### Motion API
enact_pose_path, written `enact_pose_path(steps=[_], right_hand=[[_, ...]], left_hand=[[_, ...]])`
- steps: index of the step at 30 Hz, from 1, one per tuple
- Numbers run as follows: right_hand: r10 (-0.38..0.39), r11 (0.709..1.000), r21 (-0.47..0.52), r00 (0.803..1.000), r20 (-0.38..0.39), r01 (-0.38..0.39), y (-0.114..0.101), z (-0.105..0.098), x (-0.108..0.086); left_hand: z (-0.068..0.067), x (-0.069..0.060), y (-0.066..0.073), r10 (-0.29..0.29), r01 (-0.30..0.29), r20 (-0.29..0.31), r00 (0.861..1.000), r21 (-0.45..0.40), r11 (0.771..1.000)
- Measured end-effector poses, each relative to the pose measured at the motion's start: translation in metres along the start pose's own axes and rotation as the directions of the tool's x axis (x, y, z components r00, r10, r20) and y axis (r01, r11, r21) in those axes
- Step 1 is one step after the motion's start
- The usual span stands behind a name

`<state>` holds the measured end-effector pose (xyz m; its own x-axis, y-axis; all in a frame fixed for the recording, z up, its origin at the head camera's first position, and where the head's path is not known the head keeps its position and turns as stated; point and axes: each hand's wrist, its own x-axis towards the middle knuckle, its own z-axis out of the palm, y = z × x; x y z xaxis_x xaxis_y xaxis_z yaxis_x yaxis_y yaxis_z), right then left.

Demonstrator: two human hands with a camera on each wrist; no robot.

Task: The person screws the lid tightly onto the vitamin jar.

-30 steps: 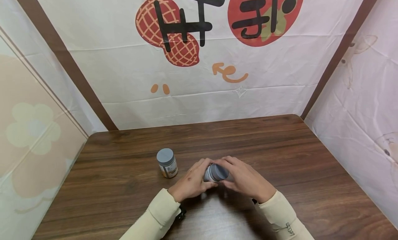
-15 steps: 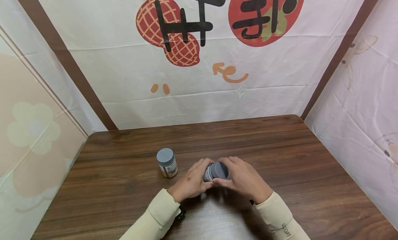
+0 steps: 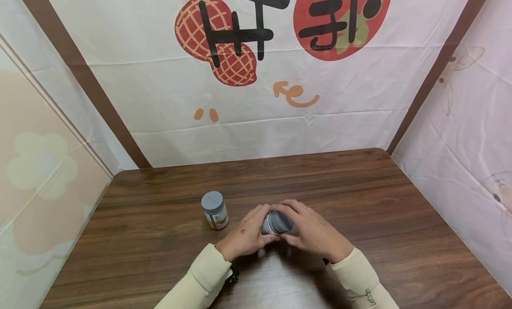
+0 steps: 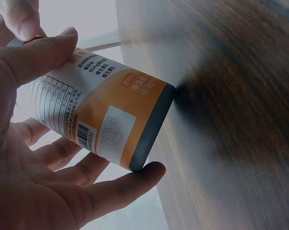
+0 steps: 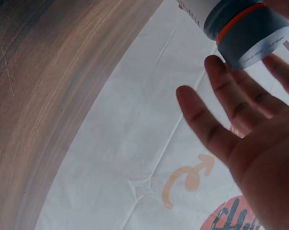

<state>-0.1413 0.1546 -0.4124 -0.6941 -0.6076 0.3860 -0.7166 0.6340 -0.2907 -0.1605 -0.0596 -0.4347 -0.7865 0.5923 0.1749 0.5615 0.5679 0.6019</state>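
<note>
My left hand (image 3: 247, 233) grips a supplement bottle (image 4: 103, 108) with an orange and white label, tilted over the table with its lid toward the right. In the left wrist view, the thumb lies across the label while fingers support it from below; the base edge is close to the tabletop. My right hand (image 3: 318, 231) is loosely around the grey lid (image 5: 254, 40), its fingers spread and fairly straight. Some fingertips are at the lid's edge; whether they press is unclear. An orange-red ring (image 5: 237, 21) shows between lid and neck.
A second, similar grey-lidded bottle (image 3: 216, 216) stands upright on the dark wooden table (image 3: 160, 238), left of my hands. A printed white cloth (image 3: 168, 144) hangs behind the table's far edge, with more cloth at both sides.
Half a second ago my right thumb and fingers were closer round the lid; now they have loosened and shifted round it. The left hand and standing bottle stay put.
</note>
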Motion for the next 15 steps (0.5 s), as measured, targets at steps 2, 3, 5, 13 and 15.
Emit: enact_pose_path(steps=[2, 3, 5, 13, 15], right_hand=[[-0.018, 1.0, 0.014, 1.0, 0.008, 0.018, 0.0002, -0.0002, -0.0001], [-0.021, 1.0, 0.022, 1.0, 0.012, 0.021, 0.0003, -0.0001, -0.0003], [-0.02, 0.999, 0.034, 1.0, 0.013, 0.02, 0.0005, 0.001, -0.0011], [0.029, 0.999, 0.032, 0.998, -0.055, -0.027, 0.0005, 0.0081, -0.0021], [0.052, 0.998, 0.028, 0.996, -0.071, -0.051, -0.0004, 0.0092, -0.0021]], left_hand=[[0.0, -0.0002, -0.0001, 0.003, -0.003, -0.003, 1.0, -0.004, 1.0], [-0.0001, -0.0004, 0.0, 0.003, -0.003, -0.004, 1.0, -0.008, 1.0], [0.0003, -0.0007, -0.0001, 0.006, -0.006, -0.004, 1.0, -0.01, 1.0], [0.0001, -0.0009, 0.0004, -0.004, 0.004, 0.007, 1.0, -0.007, 1.0], [-0.0003, -0.0006, 0.0006, -0.006, 0.006, 0.009, 1.0, -0.006, 1.0]])
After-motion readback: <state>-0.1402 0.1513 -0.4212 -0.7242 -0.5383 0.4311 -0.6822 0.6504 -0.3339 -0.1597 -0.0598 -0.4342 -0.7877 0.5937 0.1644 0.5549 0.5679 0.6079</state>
